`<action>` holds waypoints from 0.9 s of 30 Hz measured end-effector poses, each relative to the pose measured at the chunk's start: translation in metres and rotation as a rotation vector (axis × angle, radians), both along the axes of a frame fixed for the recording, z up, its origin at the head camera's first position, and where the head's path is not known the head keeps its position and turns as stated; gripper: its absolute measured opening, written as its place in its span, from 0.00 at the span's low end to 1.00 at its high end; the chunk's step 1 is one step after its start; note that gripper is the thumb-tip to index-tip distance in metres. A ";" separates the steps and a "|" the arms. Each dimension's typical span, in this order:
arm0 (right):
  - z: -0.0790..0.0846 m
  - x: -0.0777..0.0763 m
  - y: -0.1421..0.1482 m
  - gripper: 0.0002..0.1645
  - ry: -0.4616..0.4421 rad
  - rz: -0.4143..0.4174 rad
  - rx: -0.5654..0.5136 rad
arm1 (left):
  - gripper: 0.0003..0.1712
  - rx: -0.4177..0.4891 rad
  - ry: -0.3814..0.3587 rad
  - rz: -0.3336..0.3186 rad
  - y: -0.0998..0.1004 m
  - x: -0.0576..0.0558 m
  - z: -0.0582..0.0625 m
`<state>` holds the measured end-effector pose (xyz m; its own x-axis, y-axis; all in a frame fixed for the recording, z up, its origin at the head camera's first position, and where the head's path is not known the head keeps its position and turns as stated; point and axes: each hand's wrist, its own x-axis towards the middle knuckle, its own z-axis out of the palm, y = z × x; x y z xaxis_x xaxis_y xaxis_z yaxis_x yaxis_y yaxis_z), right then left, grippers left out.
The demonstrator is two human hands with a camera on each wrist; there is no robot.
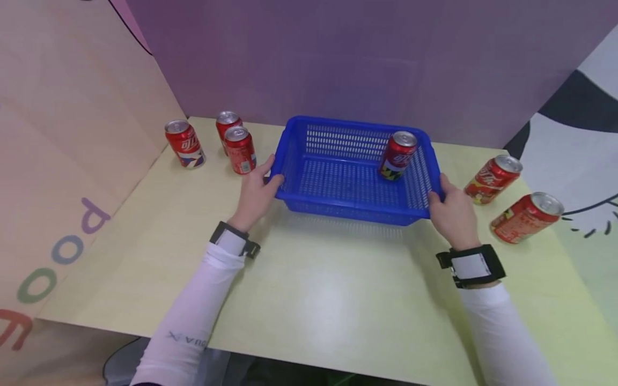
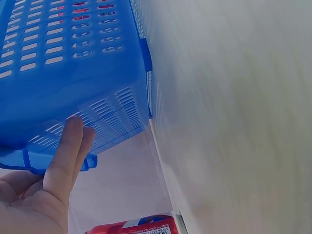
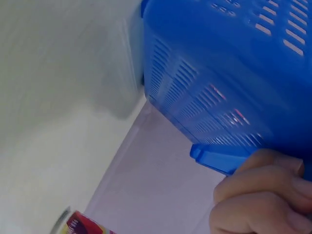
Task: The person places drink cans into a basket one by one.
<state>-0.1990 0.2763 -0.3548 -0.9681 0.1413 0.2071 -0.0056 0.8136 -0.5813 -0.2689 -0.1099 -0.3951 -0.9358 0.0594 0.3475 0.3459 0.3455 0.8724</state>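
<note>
A blue plastic basket with slotted walls is at the far middle of the table. One red soda can stands upright inside it, toward the right end. My left hand grips the basket's left end, thumb over the rim. In the left wrist view, two fingers of that hand lie along the outside of the slotted wall. The opposite end is held by my right hand, thumb on the rim. Its curled fingers show beneath the rim in the right wrist view. Whether the basket's bottom touches the table, I cannot tell.
Left of the basket stand three red cans: an outer one, a back one and a front one near my left hand. Two more, an inner can and an outer can, are at right. A purple panel rises behind the table.
</note>
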 end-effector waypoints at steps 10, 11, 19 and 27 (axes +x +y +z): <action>0.000 -0.001 0.000 0.34 -0.016 -0.020 -0.002 | 0.32 -0.070 -0.025 -0.016 0.000 -0.001 0.006; -0.001 -0.001 0.000 0.34 -0.014 -0.020 -0.002 | 0.31 -0.086 -0.029 -0.023 -0.002 0.000 0.008; 0.000 0.003 -0.003 0.34 0.009 -0.018 -0.012 | 0.23 -0.356 0.036 -0.018 -0.031 -0.010 0.050; -0.002 0.001 -0.004 0.34 0.005 -0.026 -0.022 | 0.33 -0.827 0.047 -0.143 -0.058 -0.048 0.108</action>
